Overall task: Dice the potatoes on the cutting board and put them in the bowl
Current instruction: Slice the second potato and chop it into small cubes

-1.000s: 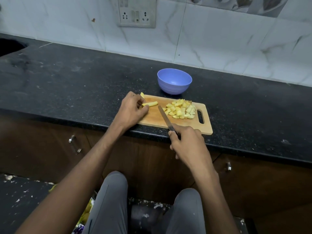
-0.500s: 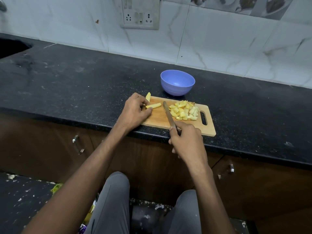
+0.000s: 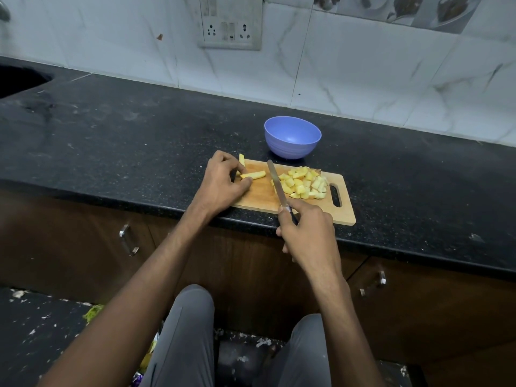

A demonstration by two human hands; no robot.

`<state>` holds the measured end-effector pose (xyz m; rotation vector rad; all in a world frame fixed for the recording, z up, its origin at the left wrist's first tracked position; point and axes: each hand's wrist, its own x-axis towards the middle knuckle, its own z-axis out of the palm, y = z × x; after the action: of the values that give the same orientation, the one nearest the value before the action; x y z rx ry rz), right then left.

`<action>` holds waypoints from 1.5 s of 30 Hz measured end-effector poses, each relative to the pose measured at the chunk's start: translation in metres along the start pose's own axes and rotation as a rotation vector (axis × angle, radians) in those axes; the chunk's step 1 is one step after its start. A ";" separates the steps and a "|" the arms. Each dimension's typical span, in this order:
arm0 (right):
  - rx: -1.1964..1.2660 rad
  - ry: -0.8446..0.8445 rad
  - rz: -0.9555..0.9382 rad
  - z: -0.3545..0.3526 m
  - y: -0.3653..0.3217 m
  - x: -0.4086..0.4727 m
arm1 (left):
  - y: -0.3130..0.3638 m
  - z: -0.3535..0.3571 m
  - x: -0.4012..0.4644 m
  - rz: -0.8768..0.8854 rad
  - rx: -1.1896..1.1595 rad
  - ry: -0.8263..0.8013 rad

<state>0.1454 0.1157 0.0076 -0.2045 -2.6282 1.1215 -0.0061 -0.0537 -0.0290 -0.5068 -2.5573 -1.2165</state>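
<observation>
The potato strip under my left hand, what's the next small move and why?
Probably bring the knife across the potato strip and cut its free end. The left hand pins it, the blade sits beside it, and the bowl looks empty.

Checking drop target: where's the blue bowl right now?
In the head view, the round blue plastic bowl stands upright on the black stone counter, just behind the wooden cutting board, right of centre, beyond the pile of diced yellow potato.

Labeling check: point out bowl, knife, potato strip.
bowl (image 3: 290, 148): head view, outer front wall.
knife (image 3: 275, 180): head view, mid blade.
potato strip (image 3: 255, 174): head view, middle of strip.
</observation>
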 end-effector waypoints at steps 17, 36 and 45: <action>-0.007 -0.018 0.012 0.002 0.003 -0.004 | 0.007 -0.001 0.002 -0.086 -0.017 -0.031; 0.003 0.021 0.003 -0.006 -0.002 -0.015 | -0.007 -0.011 -0.010 -0.017 -0.126 -0.003; -0.186 -0.008 -0.028 0.004 -0.014 -0.022 | -0.004 -0.013 -0.012 -0.021 -0.108 -0.050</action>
<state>0.1643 0.0979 0.0110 -0.2004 -2.7333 0.8709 0.0040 -0.0684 -0.0282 -0.5414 -2.5541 -1.3716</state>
